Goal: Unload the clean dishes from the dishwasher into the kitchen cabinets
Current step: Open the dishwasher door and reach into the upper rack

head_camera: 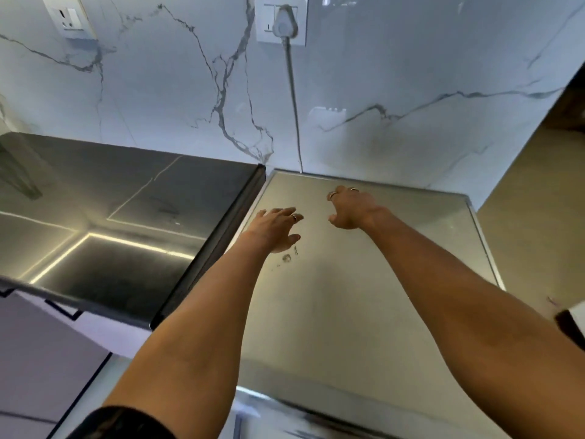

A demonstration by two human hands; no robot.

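The dishwasher shows only as a flat grey metal top (348, 296) that fills the middle of the view, standing against the wall. Both my arms stretch out over it. My left hand (278, 228) hovers above the top's left part with its fingers spread and nothing in it. My right hand (351, 207) is a little farther back and to the right, fingers loosely curled and apart, also holding nothing. Rings show on both hands. No dishes are in view, and the dishwasher's door and inside are hidden.
A dark glossy countertop (110, 217) adjoins the dishwasher on the left, slightly higher. Behind is a white marble wall (158, 90) with a socket (69, 17) and a plugged-in cable (292, 90) running down behind the dishwasher. Beige floor (531, 191) lies to the right.
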